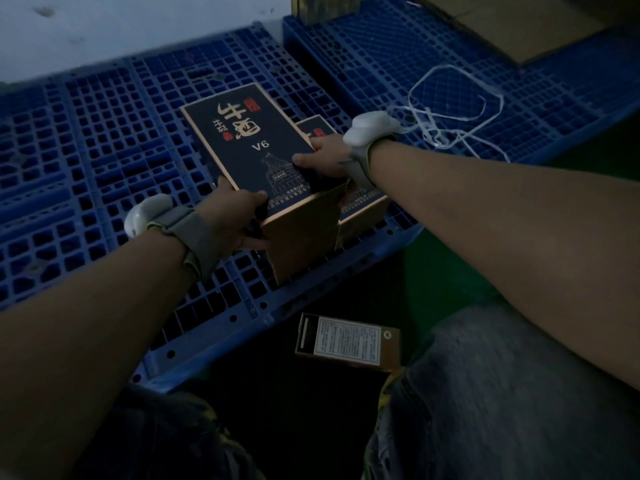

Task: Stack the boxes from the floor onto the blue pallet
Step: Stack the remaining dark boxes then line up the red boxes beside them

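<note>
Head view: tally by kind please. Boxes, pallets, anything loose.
Dark printed boxes: 3 - one held in both hands, one beside it on the pallet, one on the floor
Blue pallets: 2 - near, far
White string: 1
Cardboard sheet: 1
Total: 7

White string [450, 109] lies in loose loops just beyond the right wrist. Farther off on that side sits flat brown cardboard [512, 29]. Grey bands with white pods [372, 128] wrap both wrists. Jeans [519, 393] show below the right forearm.
</note>
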A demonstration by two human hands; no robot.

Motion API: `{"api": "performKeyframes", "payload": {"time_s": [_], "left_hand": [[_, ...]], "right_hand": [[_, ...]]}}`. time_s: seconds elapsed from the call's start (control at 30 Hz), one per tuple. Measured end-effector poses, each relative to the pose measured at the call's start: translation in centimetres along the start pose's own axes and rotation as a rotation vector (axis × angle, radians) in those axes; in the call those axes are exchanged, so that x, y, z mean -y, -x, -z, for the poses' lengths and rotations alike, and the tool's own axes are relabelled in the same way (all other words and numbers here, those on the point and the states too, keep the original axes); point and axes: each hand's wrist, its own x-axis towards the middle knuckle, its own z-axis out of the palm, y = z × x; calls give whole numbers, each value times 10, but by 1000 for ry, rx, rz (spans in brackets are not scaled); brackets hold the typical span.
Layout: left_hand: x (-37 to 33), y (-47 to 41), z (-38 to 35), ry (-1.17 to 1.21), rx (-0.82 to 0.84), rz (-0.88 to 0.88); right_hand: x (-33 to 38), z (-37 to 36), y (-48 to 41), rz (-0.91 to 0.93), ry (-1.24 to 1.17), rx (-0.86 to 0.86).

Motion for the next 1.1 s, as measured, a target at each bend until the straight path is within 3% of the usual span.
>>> {"api": "performKeyframes", "payload": {"time_s": [0.33, 0.4, 0.57, 0.73, 0.83, 1.0, 1.1], "left_hand": [[-7, 17, 0, -106, -68, -43], [-4, 20, -3, -255, -98, -119], [-9, 66, -21, -575, -78, -425], [-21, 130, -41, -771, -13, -557], [-28, 152, -48, -866, 3, -589], [-23, 178, -77, -1034, 85, -619], [-18, 189, -112, -1138, 257, -591]], "right_hand": [[2, 1, 3, -3, -1, -30], [1, 1, 13, -29, 105, -15], [-3, 19, 75, -8, 27, 5], [-15, 42, 149, -29, -19, -138], [-36, 51, 190, -108, -99, -222], [-85, 74, 283, -354, -274, -110], [-118, 83, 330, -439, -192, -261]]}}
